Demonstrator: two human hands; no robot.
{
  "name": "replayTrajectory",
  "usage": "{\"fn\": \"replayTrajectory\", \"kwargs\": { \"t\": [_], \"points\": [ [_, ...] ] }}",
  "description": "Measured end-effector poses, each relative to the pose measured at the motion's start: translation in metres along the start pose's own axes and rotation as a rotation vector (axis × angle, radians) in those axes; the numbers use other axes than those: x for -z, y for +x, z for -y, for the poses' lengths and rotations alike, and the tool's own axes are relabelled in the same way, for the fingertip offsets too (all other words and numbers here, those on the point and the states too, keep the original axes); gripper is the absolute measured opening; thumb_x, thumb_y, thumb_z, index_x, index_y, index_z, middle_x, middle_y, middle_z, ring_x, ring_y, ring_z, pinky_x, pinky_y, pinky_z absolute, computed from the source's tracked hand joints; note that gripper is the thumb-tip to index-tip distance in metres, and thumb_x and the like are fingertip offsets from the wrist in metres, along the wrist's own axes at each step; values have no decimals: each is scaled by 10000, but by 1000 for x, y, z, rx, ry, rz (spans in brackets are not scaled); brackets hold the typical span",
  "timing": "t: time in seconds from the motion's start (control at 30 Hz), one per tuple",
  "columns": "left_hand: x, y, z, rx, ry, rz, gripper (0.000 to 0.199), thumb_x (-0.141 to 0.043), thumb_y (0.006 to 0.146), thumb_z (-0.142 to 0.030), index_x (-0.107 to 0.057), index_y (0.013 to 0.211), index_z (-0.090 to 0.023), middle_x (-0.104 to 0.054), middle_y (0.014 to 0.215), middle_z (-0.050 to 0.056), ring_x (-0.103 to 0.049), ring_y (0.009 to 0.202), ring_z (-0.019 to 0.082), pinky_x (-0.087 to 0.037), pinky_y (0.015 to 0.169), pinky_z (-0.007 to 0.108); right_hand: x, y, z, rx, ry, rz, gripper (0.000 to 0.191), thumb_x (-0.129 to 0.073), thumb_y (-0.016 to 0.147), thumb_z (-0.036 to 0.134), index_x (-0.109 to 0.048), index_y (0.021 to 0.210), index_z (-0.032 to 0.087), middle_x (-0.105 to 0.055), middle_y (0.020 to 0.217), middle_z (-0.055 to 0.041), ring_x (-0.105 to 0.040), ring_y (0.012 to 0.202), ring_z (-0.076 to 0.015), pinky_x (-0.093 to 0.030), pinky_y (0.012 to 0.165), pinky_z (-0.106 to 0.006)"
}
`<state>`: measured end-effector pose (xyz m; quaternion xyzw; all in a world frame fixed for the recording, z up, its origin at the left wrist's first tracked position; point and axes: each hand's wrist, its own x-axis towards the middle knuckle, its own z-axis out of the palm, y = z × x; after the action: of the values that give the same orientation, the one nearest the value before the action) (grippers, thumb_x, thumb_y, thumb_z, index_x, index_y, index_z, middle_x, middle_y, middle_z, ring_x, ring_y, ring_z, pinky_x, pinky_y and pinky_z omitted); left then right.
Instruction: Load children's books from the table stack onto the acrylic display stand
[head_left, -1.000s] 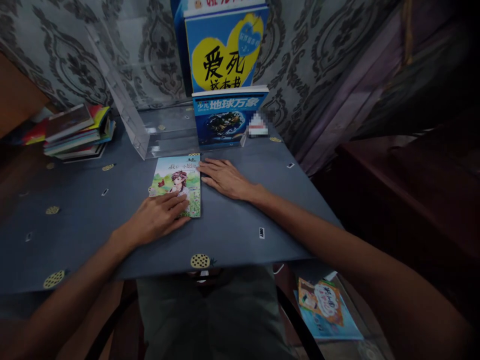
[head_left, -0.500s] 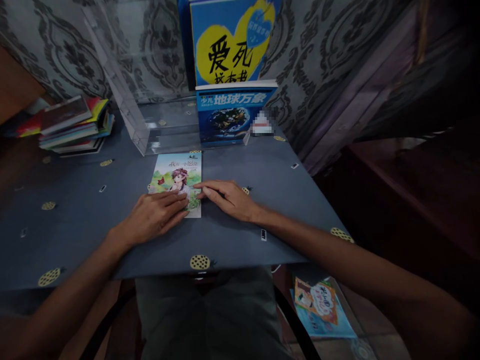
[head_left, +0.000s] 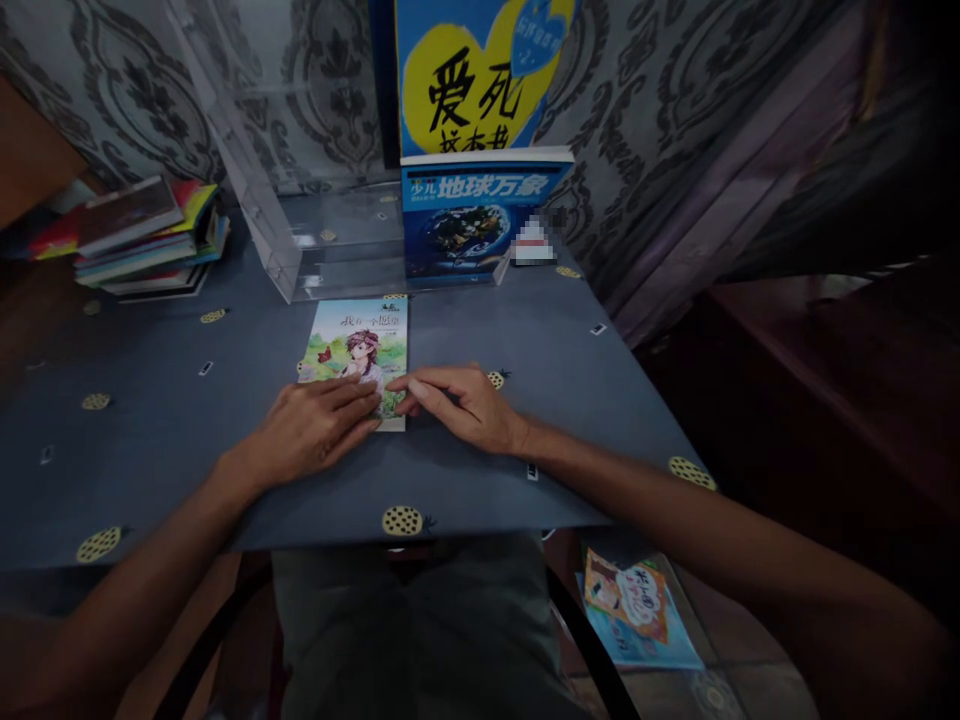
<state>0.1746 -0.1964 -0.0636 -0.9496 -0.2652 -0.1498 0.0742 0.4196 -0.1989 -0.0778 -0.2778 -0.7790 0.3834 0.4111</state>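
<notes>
A thin paperback book [head_left: 367, 345] lies shut and flat on the table, its cover showing a drawn figure and a butterfly over green. My left hand [head_left: 319, 425] rests palm down across the lower left of the cover, with its fingers stretched out. At the book's right edge is my right hand [head_left: 469, 405], its index fingertip on the cover and the thumb held apart behind it. The other right fingers are bent and partly hidden. Neither hand grips the book.
Behind the book stands a clear plastic rack [head_left: 281, 260] holding a blue earth book [head_left: 461, 230] and a yellow-heart book [head_left: 457, 85]. A book stack [head_left: 150, 240] sits at the left. Below the table's right side lie an orange book [head_left: 626, 595] and a blue one [head_left: 652, 645].
The view has shifted slightly. My right index finger reaches a little farther over the book's right edge, and its fingers look more bent. My left hand stays in place.
</notes>
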Motion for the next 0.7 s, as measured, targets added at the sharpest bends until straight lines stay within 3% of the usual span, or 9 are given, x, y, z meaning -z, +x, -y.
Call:
{"fn": "replayTrajectory", "kwargs": {
  "t": [0.2, 0.47, 0.7],
  "points": [
    [0, -1, -1, 1, 31, 27, 369, -456, 1011, -378, -715, 1179, -177, -733, 1214, 106, -707, 1101, 266, -613, 867, 389, 0, -2, -5, 108, -165, 80, 431, -375, 1060, 394, -684, 876, 156, -717, 769, -35, -664, 721, -133, -497, 721, -245],
    [3, 0, -2, 29, 12, 64, 361, -452, 1012, -365, -717, 1186, -192, -734, 1221, 86, -699, 1124, 247, -601, 914, 379, 1, -3, -8, 199, -241, 158, 365, -380, 1064, 332, -683, 1006, 137, -726, 865, -62, -671, 797, -137, -498, 744, -244],
    [-2, -2, 0, 24, -19, 15, 341, -485, 992, -358, -726, 1160, -185, -742, 1200, 88, -713, 1093, 258, -610, 887, 389, -5, -7, -8, 399, -579, 203, 406, -355, 1063, 327, -702, 956, 145, -677, 731, -56, -615, 688, -150, -483, 681, -270]
  ]
}}
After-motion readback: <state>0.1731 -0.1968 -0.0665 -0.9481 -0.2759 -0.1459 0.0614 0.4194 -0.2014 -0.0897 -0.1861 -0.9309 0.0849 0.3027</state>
